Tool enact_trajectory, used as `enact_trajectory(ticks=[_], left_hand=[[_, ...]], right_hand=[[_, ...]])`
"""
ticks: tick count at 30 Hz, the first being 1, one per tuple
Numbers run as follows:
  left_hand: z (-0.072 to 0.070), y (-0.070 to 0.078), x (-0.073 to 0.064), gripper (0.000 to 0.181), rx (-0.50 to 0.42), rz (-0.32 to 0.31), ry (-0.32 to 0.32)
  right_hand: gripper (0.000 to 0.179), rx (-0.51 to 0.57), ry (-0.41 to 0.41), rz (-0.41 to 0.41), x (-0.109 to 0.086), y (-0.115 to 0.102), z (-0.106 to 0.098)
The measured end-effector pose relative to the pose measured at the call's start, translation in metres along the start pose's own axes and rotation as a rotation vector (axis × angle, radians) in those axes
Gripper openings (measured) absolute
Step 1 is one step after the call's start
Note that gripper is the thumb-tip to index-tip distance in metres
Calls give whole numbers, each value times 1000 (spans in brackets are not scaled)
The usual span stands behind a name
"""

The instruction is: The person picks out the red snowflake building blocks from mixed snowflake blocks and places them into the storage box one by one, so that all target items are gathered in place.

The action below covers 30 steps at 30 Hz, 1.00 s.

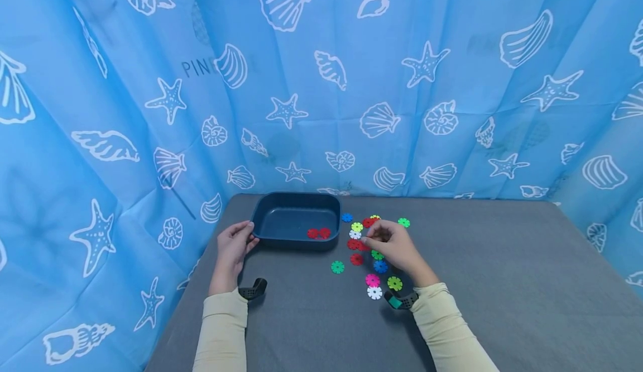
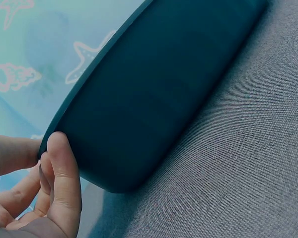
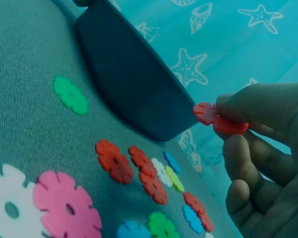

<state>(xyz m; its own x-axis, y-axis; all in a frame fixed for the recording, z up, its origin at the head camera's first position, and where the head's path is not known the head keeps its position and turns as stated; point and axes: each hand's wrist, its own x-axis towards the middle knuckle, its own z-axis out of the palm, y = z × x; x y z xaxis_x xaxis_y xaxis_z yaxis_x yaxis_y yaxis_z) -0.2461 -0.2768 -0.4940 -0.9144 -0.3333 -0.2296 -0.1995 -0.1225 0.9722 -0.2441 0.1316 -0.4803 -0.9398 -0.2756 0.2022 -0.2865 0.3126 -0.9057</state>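
Note:
My left hand (image 1: 234, 250) grips the rim of a dark blue plastic bin (image 1: 288, 244) at its left end. In the left wrist view, the thumb and fingers pinch the edge of that bin (image 2: 139, 94). Two red flower-shaped plastic discs (image 1: 325, 232) lie inside it. My right hand (image 1: 400, 252) is raised over the scattered discs, to the right of the bin. Between thumb and forefinger it pinches a red notched disc (image 3: 205, 113), seen clearly in the right wrist view; part of the disc is hidden by the fingertips.
Loose discs cover the cloth right of the bin: a green disc (image 1: 337, 267), a pink disc (image 1: 373, 280), a white disc (image 1: 374, 293), a blue disc (image 1: 380, 266) and several others. Grey cloth (image 1: 502, 282) covers the table. A blue shell-patterned curtain (image 1: 311, 81) hangs behind.

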Motion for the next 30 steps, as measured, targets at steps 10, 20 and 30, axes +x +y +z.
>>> enact_trajectory(ticks=[10, 20, 30], left_hand=[[0, 2, 0, 46, 7, -5, -5], [1, 2, 1, 45, -3, -4, -4], [0, 1, 1, 44, -5, -11, 2]], right_hand=[[18, 26, 32, 8, 6, -5, 8], [15, 58, 54, 29, 13, -8, 15], [18, 74, 68, 34, 15, -8, 21]])
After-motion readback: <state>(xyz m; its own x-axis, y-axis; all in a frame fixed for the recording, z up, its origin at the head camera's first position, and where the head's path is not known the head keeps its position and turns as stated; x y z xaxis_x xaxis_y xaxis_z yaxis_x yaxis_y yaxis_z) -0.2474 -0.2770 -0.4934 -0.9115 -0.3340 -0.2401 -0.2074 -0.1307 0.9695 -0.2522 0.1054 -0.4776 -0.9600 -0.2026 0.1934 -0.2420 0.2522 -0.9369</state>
